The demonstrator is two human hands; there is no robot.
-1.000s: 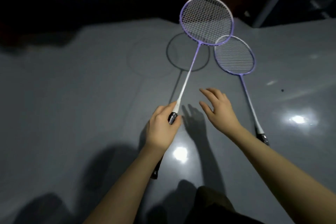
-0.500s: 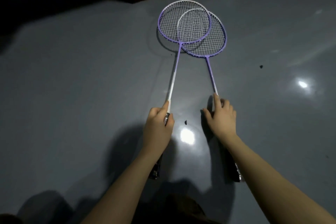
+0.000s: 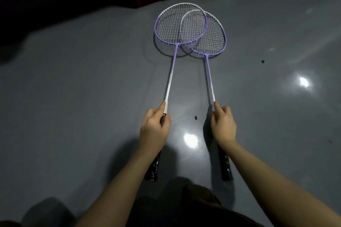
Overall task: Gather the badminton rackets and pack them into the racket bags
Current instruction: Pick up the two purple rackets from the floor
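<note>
- Nearest, the person's knees sit at the bottom edge, with both forearms reaching out over the grey floor [image 3: 77,101]
- The bright glare spot [image 3: 191,139] on the floor serves as landmark: the left hand [image 3: 154,131] is just left of it, the right hand [image 3: 223,127] just right of it
- The left hand's grip is curled around the top of the left racket [image 3: 172,72] handle, thumb lying along the white shaft; its black handle pokes out below the wrist
- The right hand's grip is curled around the right racket [image 3: 209,72] where shaft meets handle, forefinger pointing up the shaft; the black handle trails back beside the forearm
- Beyond the glare spot, both shafts run away from the person and the two purple-and-white heads overlap, the left head lying over the right
- To do this well, I judge the heads should be stacked squarely and the shafts brought parallel, so the pair slides in without strings snagging
- No racket bags show anywhere in view, so they must be found first
- Pale marks show on the black handles, but no writing or brand can be read
</note>
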